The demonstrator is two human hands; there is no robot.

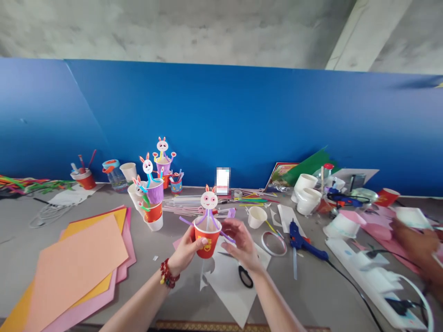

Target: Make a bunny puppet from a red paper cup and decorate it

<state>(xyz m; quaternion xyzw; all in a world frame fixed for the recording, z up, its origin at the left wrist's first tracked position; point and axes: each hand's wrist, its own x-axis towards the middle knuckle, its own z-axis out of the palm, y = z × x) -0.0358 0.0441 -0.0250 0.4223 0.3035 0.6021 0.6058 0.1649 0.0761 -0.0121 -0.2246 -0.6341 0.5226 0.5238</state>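
A red paper cup (212,240) with a yellow print stands upright in my left hand (187,250), whose thumb presses on its front. From the cup rises a white rabbit face (209,201) on purple stems. Purple pipe-cleaner arms stick out at both sides of the rim. My right hand (244,244) is at the cup's right, fingers curved and apart around the right purple arm (227,237); whether they touch it I cannot tell. Under the hands lie white paper (228,295) and scissors with black handles (246,276).
Finished-looking rabbit cups (153,191) stand back left, behind stacked coloured sheets (81,258). A blue glue gun (308,244), a tape roll (274,243), a white cup (257,217) and a power strip (367,281) are at right. Another person's blurred hand (415,235) shows at far right.
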